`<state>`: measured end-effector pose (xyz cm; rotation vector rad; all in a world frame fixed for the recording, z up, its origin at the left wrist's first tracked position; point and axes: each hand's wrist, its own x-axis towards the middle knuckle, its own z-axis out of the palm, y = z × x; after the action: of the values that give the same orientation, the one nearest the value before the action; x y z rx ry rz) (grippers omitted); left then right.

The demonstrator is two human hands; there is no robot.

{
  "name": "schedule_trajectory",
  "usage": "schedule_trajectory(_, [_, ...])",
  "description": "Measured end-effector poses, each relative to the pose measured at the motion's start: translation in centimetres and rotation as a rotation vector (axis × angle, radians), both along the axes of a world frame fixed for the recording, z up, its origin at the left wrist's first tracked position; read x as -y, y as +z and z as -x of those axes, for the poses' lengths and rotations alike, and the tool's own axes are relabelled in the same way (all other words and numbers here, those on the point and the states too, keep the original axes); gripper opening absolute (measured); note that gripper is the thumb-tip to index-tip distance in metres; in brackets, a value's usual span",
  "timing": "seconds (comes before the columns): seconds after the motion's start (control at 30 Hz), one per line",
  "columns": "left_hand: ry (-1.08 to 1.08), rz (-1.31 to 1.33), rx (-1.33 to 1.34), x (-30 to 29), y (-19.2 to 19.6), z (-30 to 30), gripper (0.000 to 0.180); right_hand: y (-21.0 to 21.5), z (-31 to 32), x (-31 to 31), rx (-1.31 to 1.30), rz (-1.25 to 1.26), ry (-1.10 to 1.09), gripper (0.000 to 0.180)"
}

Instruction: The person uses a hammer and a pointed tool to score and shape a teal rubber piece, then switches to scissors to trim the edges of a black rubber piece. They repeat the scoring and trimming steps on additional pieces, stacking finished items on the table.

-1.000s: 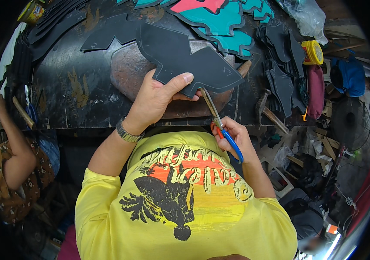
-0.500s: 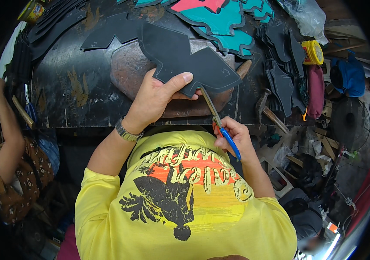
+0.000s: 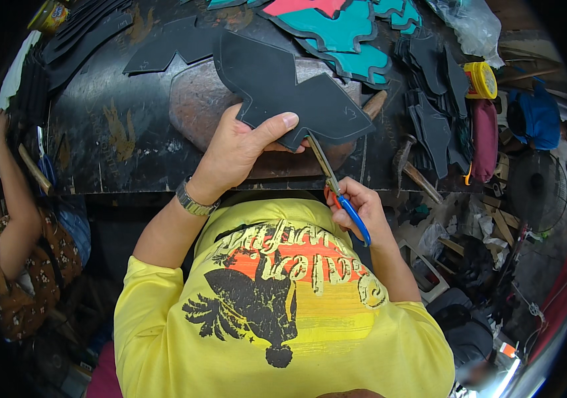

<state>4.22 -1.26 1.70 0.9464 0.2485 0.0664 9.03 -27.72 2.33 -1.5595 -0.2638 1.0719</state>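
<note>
A black, notched sheet piece (image 3: 263, 83) is pinched at its near edge by my left hand (image 3: 237, 149), thumb on top and fingers beneath. It is held up above a worn brown slab (image 3: 194, 109) on the dark table. My right hand (image 3: 361, 209) grips scissors (image 3: 330, 174) with blue and orange-red handles. Their blade tips meet the piece's near edge, just right of my left thumb. How far the blades stand apart is too small to tell. Behind the held piece lies another black cut piece (image 3: 164, 48).
Teal pieces with dark borders (image 3: 336, 30) lie at the back. Stacked black pieces (image 3: 429, 126) and a hammer (image 3: 413, 172) sit at the right, near a yellow tub (image 3: 480, 80). At the left, a co-worker's arm (image 3: 14, 192) reaches to the table beside a wooden handle (image 3: 34, 169).
The black piece has shifted very slightly right and down. Both hands and the scissors stay almost in place. The co-worker's arm at the left has moved a little.
</note>
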Motion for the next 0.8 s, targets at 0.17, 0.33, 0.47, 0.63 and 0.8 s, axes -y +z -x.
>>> schedule_trajectory(0.17, [-0.015, 0.02, -0.004, -0.08, 0.05, -0.05, 0.021, -0.2, -0.11, 0.0, 0.032, -0.001, 0.019, 0.034])
schedule_trajectory(0.33, [-0.021, 0.028, -0.011, -0.1, 0.1, -0.1, 0.021, -0.33, 0.04, 0.05, 0.033, -0.01, 0.009, 0.035])
schedule_trajectory(0.47, [-0.036, 0.01, 0.004, -0.15, 0.07, -0.13, 0.021, -0.35, 0.13, 0.18, 0.024, -0.005, 0.004, 0.035])
schedule_trajectory(0.63, [-0.024, 0.022, -0.001, -0.11, -0.09, -0.06, 0.021, -0.53, 0.04, 0.2, 0.071, 0.028, 0.02, 0.039])
schedule_trajectory(0.8, [-0.024, 0.01, -0.008, -0.21, -0.22, -0.11, 0.022, -0.59, -0.03, 0.29, 0.109, 0.034, 0.03, 0.045])
